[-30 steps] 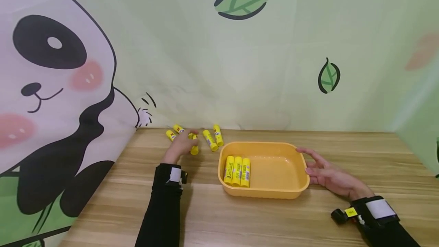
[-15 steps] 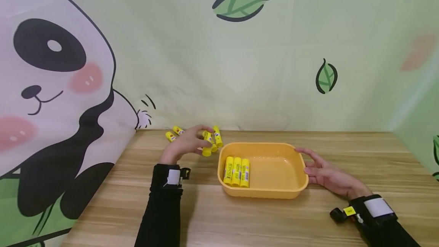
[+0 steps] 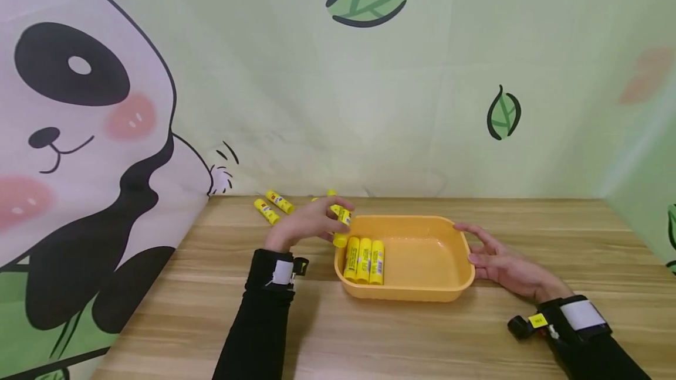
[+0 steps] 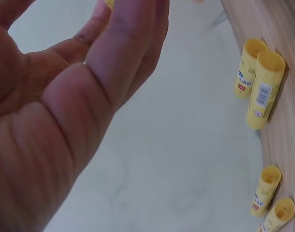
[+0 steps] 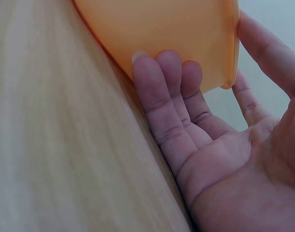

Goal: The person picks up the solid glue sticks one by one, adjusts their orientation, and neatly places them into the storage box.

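In the head view my left hand (image 3: 311, 220) holds a yellow glue stick (image 3: 342, 226) nearly upright between thumb and fingers, at the left rim of an orange plastic tray (image 3: 422, 295). Three more glue sticks (image 3: 364, 260) lie side by side against the tray's left end. My right hand (image 3: 509, 265) grips the tray's right end. The right wrist view shows several of its fingers (image 5: 152, 84) against the outer wall (image 5: 186, 29), with the thumb at the rim. The left wrist view shows only a sliver of the held stick above the left hand (image 4: 84, 82).
Two glue sticks (image 3: 271, 207) lie on the wooden table (image 3: 369, 339) at the back left. Another pair (image 4: 261, 87) shows in the left wrist view; my left hand partly covers it in the head view. A printed panda backdrop (image 3: 264, 104) rises behind the table.
My left hand has lifted a glue stick from the loose ones and carried it right to the tray's left rim. The right hand has stayed on the tray.
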### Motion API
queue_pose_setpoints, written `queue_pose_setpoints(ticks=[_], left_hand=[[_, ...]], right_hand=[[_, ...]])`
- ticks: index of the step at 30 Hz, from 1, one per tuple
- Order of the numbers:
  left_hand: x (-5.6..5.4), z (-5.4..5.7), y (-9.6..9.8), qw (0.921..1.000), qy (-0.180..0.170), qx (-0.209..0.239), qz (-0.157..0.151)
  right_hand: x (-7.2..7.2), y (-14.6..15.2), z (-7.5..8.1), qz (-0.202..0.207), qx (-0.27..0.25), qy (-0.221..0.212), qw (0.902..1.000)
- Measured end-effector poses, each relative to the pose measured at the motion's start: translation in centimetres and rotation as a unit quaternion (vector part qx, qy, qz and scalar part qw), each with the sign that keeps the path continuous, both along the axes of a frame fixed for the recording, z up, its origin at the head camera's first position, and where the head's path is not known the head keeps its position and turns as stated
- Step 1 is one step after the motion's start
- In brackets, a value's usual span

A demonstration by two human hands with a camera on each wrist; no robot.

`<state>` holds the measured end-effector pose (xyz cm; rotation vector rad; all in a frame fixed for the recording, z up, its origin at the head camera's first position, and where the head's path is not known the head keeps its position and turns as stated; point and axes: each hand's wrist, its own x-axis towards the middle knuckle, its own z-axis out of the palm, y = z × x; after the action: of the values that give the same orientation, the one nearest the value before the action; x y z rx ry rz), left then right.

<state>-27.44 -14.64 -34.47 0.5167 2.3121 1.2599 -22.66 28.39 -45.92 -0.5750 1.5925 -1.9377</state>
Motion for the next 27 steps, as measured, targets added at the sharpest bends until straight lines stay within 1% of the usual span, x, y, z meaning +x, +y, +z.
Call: queue_pose_setpoints(ticks=[6,12,18,20,23,27], left_hand=[[0.4,0.3,1.1,0.9991,-0.023,-0.010,-0.033],[0.8,0.1,2.7,0.9974,-0.038,-0.009,-0.061],[1.8,-0.1,4.3,0.9965,-0.038,0.022,-0.072],[2.0,0.0,4.8,0.9963,-0.030,0.026,-0.076],[2.1,0.1,5.4,0.9958,-0.025,0.019,-0.086],[2.0,0.4,6.2,0.9954,-0.033,-0.001,-0.090]], right_hand=[[-0.1,0.0,-0.1,0.003,-0.004,0.008,1.0000],[-0.2,0.1,-0.2,0.009,-0.013,0.014,0.9998],[-0.2,0.0,-0.2,0.015,-0.022,0.012,0.9996],[-0.2,0.0,-0.3,0.016,-0.025,0.010,0.9995],[-0.2,0.0,-0.3,0.014,-0.024,0.011,0.9995],[-0.2,0.1,-0.3,0.012,-0.022,0.014,0.9996]])
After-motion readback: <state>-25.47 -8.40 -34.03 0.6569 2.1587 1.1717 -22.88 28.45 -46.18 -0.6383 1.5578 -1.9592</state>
